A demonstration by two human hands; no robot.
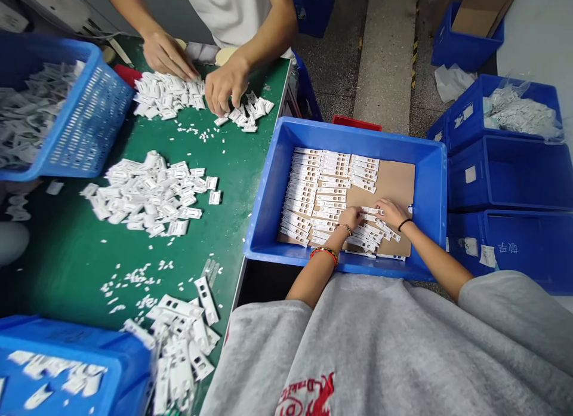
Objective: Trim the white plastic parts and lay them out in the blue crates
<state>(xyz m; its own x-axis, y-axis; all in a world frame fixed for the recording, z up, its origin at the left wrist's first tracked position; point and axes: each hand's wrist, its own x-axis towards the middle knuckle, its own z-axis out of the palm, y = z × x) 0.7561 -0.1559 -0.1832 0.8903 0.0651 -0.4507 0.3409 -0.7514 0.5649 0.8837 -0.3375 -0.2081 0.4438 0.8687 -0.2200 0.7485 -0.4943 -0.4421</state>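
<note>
My left hand (351, 217) and my right hand (390, 213) are inside a large blue bin (353, 132). Between them lies a white plastic strip with small windows (371, 210), its ends pinched in the fingers of each hand. Just below my hands, more white strips (364, 237) lie loosely at slants. Neat columns of the same strips (299, 189) fill the left part of the bin, on a brown cardboard sheet (396, 180). My fingertips are partly hidden by the hands.
Left of the bin, a green table (233, 225) bears piles of small white plastic parts (147, 192) and longer white strips (183, 344). Across it, a co-worker's hands (228, 85) handle white parts. A blue basket (89, 111) stands at left; stacked blue crates (528, 177) stand at right.
</note>
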